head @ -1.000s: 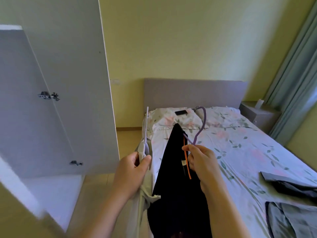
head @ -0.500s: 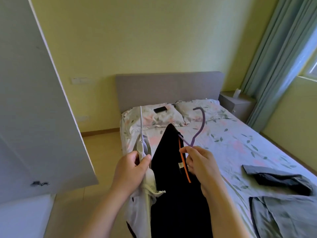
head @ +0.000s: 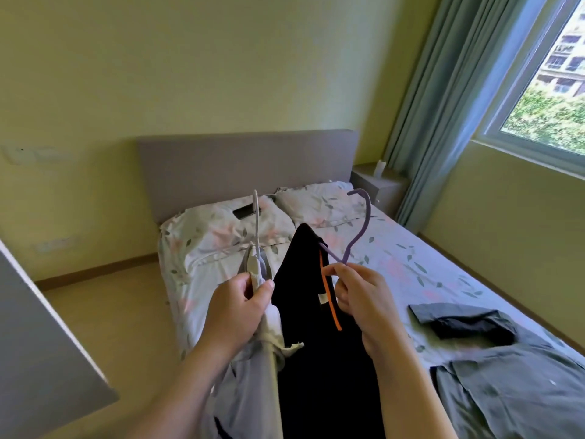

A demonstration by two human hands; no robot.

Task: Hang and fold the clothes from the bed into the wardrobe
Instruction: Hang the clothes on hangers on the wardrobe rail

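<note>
My left hand (head: 240, 308) grips the white hanger (head: 256, 226) and pale garment (head: 272, 324); my right hand (head: 361, 299) pinches the purple hanger (head: 356, 240) bearing the black garment (head: 316, 359), hooks up for hanging, while grey shirts (head: 506, 384) lie on the bed (head: 411, 267).

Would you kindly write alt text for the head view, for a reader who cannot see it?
A person's left hand grips a pale grey garment on a white hanger, while the right hand pinches a purple hanger carrying a black garment with an orange strip. Behind them is a bed with floral sheets, grey clothes lying on it.
</note>
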